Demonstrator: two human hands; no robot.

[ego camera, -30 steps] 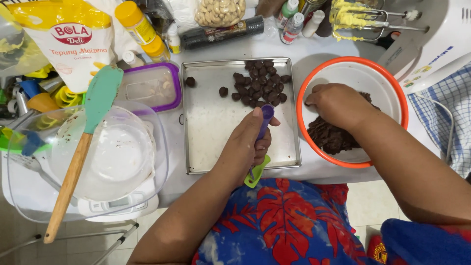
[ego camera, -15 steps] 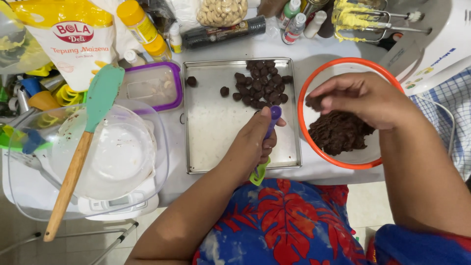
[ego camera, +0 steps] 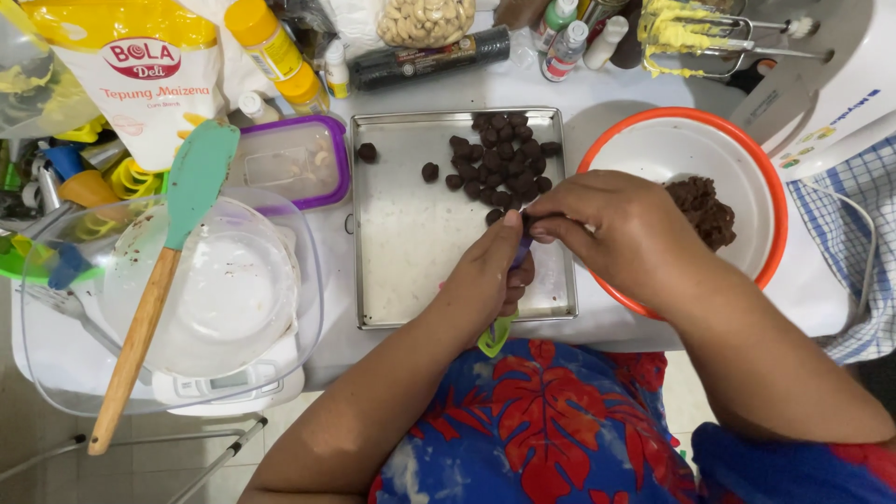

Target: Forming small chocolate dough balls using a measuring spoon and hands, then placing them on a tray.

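Small dark dough bit (ego camera: 527,224) sits over the tray (ego camera: 411,271), pinched by right hand (ego camera: 611,233) fingertips onto the purple scoop (ego camera: 519,250), which left hand (ego camera: 485,280) grips closed. Dough balls (ego camera: 499,173) cluster at 12 o'clock; orange-rimmed bowl (ego camera: 765,187) at 3, clear bowl (ego camera: 299,280) with spatula (ego camera: 177,243) at 9.

tray (ego camera: 411,271) set mid-desk, dough balls (ego camera: 499,168) piled in its far right corner | bowl (ego camera: 761,177) parked right of tray, dough lump (ego camera: 702,207) in it | mixing bowl (ego camera: 280,308) left, spatula (ego camera: 159,271) laid across | both hands met over tray's right edge
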